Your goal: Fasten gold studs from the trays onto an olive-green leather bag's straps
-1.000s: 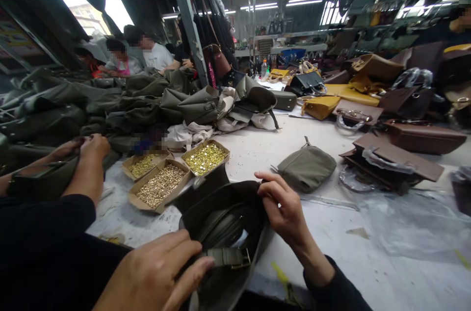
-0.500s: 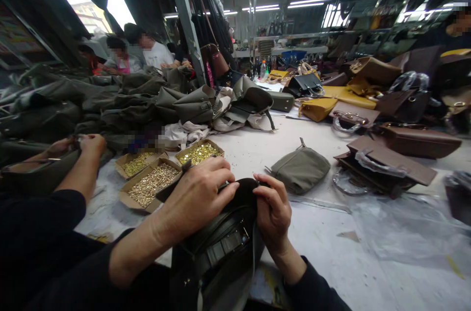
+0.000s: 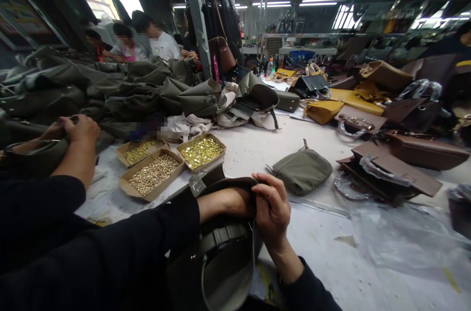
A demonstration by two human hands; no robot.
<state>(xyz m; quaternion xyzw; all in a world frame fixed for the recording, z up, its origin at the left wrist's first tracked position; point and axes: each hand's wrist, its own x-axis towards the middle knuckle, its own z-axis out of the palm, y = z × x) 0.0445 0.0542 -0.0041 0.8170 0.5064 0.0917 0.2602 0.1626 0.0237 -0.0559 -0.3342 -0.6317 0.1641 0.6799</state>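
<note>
A dark olive-green handbag (image 3: pixel 221 272) stands before me, its mouth gaping toward me. My left hand (image 3: pixel 239 201) reaches inside it, the forearm crossing over the strap and buckle area; its fingers are hidden by the bag's wall. With thumb and fingers closed, my right hand (image 3: pixel 271 203) pinches the upper right rim of the bag. Whether something small also sits in that pinch, I cannot make out. Just beyond the bag are a carton of copper-gold metal studs (image 3: pixel 152 173), a carton of brighter gold pieces (image 3: pixel 201 150) and a third carton of gold pieces (image 3: pixel 140 151).
At the left, a co-worker's hands (image 3: pixel 79 129) handle another olive bag. Behind lies a heap of olive bags (image 3: pixel 110 90). A zipped olive pouch (image 3: pixel 303 169) rests on the white table (image 3: pixel 250 146). Brown bags (image 3: pixel 390 166), yellow bags and clear plastic (image 3: pixel 408 242) fill the right.
My left hand has gone from above the bag's rim down into its opening. My right hand keeps its pinch on the rim. The view has shifted slightly left.
</note>
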